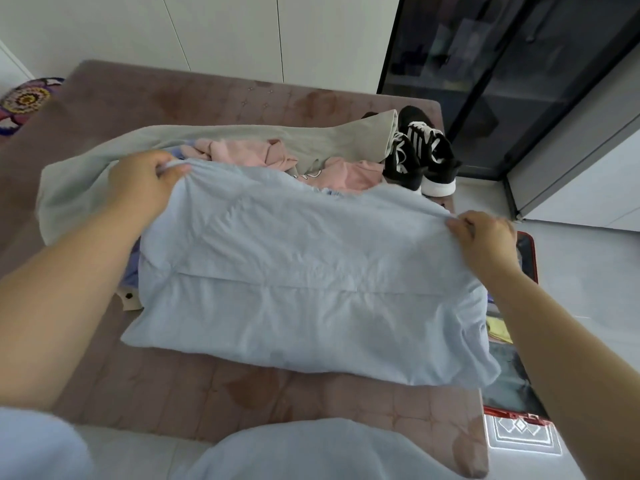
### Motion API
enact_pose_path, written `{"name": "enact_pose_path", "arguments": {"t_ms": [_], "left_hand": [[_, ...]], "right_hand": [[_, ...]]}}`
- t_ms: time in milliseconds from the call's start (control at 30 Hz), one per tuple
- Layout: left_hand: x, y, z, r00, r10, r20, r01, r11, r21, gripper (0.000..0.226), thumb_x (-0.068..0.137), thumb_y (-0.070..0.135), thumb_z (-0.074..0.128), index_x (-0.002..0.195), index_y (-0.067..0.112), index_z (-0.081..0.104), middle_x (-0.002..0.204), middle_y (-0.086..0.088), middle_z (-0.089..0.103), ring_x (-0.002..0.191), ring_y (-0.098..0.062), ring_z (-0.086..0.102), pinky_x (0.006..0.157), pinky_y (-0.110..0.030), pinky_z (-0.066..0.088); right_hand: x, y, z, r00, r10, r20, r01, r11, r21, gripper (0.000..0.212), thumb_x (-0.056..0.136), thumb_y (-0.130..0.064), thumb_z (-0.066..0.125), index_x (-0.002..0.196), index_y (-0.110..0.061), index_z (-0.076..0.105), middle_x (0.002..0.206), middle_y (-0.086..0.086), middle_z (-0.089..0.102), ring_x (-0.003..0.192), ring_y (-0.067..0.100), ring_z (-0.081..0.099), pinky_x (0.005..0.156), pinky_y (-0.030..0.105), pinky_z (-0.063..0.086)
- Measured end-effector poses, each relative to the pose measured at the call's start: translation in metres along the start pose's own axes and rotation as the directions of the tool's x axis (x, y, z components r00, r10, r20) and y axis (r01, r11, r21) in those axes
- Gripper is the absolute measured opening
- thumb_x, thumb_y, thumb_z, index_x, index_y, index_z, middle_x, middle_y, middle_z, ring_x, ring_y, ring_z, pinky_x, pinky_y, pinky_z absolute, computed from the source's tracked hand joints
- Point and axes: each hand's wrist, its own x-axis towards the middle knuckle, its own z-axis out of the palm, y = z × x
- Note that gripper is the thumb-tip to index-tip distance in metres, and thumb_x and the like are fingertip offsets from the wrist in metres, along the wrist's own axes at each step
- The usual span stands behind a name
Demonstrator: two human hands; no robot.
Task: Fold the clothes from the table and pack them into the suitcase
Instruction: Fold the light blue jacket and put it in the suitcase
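- Blue garment (304,282): pale, soft, wrinkled. Spread across the middle of the table (214,393), near edge flat on the cover, far edge lifted. A seam or fold line runs side to side across it. Right end droops over the table edge toward the suitcase.
- Left hand (145,185): fingers pinched shut on the garment's far-left corner, cloth bunched at the fingertips.
- Right hand (485,233): thumb and fingers closed on the far-right corner, cloth pulled taut between the two hands.
- Step, as I read it: a fold in progress, far edge likely about to come toward the near edge. Not packed yet.
- Behind the garment: pink top (277,157), crumpled, unfolded; grey garment (242,140) stretched along the far side and wrapping round the left. A strip of purple cloth (133,268) shows under the blue one at left.
- Shoes (422,157): black and white pair at the far-right table corner, just beside the pink top.
- Suitcase (528,261): red-rimmed, open on the floor right of the table, mostly hidden by the right forearm. Something yellow (498,329) inside.
- Risks:
  - Uneven pull between hands would skew the fold; the corners would not meet.
  - The overhanging right end may slide off the edge if tension drops.
  - The purple cloth beneath could be dragged along with the fold, being trapped under the left side.
  - Thin pinch grips; a corner might slip on a quick lift.
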Motion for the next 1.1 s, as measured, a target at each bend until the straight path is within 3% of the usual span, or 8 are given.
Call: {"name": "enact_pose_path", "arguments": {"t_ms": [133,267,367,533,700,900,1000,1100], "left_hand": [[-0.001,0.022,0.018,0.996,0.068,-0.06,-0.047,0.954,0.296,0.037,0.092,0.034,0.049,0.104,0.002,0.065,0.098,-0.029,0.062,0.094,-0.045,0.055,0.088,-0.049,0.041],[-0.047,0.052,0.049,0.971,0.238,0.034,-0.234,0.904,0.358,0.048,0.09,0.029,0.048,0.136,0.015,0.043,0.13,-0.023,0.047,0.121,-0.042,0.038,0.107,-0.06,0.016],[-0.112,0.071,0.083,0.724,0.598,0.344,-0.688,0.665,0.291,0.053,0.092,0.05,0.028,0.139,0.026,0.036,0.139,-0.011,0.047,0.127,-0.035,0.034,0.105,-0.058,0.015],[-0.119,0.058,0.115,0.768,0.348,0.538,-0.611,0.649,0.453,0.077,0.075,0.074,-0.012,0.144,0.041,-0.011,0.158,0.004,-0.004,0.143,-0.034,-0.011,0.099,-0.046,-0.034],[-0.107,0.064,0.125,0.752,0.226,0.619,-0.598,0.629,0.497,0.068,0.086,0.069,0.011,0.143,0.043,-0.015,0.156,0.007,-0.018,0.14,-0.035,-0.023,0.098,-0.049,-0.031],[-0.13,0.119,0.122,0.759,0.295,0.581,-0.597,0.671,0.439,0.064,0.094,0.056,0.023,0.149,0.03,0.003,0.158,-0.001,-0.008,0.143,-0.03,-0.015,0.109,-0.052,-0.019],[-0.153,0.146,0.143,0.648,0.398,0.649,-0.689,0.67,0.276,0.06,0.096,0.053,0.021,0.148,0.036,-0.004,0.157,0.003,-0.011,0.144,-0.024,-0.015,0.11,-0.05,-0.018],[-0.166,0.152,0.166,0.574,0.268,0.774,-0.674,0.692,0.26,0.06,0.095,0.056,0.017,0.147,0.037,-0.006,0.158,0.002,-0.011,0.144,-0.024,-0.012,0.111,-0.052,-0.015]], "right_hand": [[0.006,-0.032,0.009,0.997,0.066,0.047,-0.065,0.998,-0.026,0.034,0.088,-0.022,0.055,0.12,-0.012,0.055,0.12,0.02,0.053,0.114,0.038,0.045,0.108,0.043,0.021],[-0.059,-0.06,0.025,0.988,-0.12,0.093,0.123,0.992,-0.029,0.053,0.083,-0.044,0.047,0.129,-0.017,0.048,0.13,0.013,0.047,0.124,0.035,0.04,0.112,0.049,0.014],[-0.133,-0.059,0.044,0.946,-0.27,0.181,0.28,0.959,-0.032,0.056,0.086,-0.058,0.036,0.13,-0.024,0.047,0.134,0.012,0.049,0.126,0.032,0.036,0.11,0.046,0.008],[-0.168,-0.003,0.057,0.906,-0.147,0.397,0.228,0.959,-0.166,0.067,0.091,-0.066,0.013,0.147,-0.031,0.023,0.15,0.008,0.032,0.136,0.031,0.027,0.113,0.038,-0.002],[-0.165,0.043,0.046,0.872,0.084,0.482,0.031,0.974,-0.226,0.08,0.067,-0.08,-0.018,0.139,-0.044,-0.022,0.158,-0.003,-0.011,0.145,0.024,-0.004,0.113,0.038,-0.014],[-0.19,0.038,0.026,0.866,0.386,0.318,-0.446,0.883,0.143,0.072,0.089,-0.046,0.054,0.144,-0.012,0.022,0.147,0.017,0.024,0.134,0.036,0.024,0.109,0.047,0.025],[-0.199,0.035,0.022,0.762,0.579,0.288,-0.646,0.709,0.282,0.066,0.084,-0.037,0.066,0.131,-0.002,0.037,0.126,0.017,0.044,0.12,0.035,0.042,0.098,0.044,0.035],[-0.199,0.037,0.016,0.68,0.634,0.369,-0.733,0.609,0.303,0.047,0.084,-0.038,0.065,0.114,-0.006,0.048,0.099,0.006,0.053,0.097,0.028,0.053,0.079,0.036,0.043]]}}
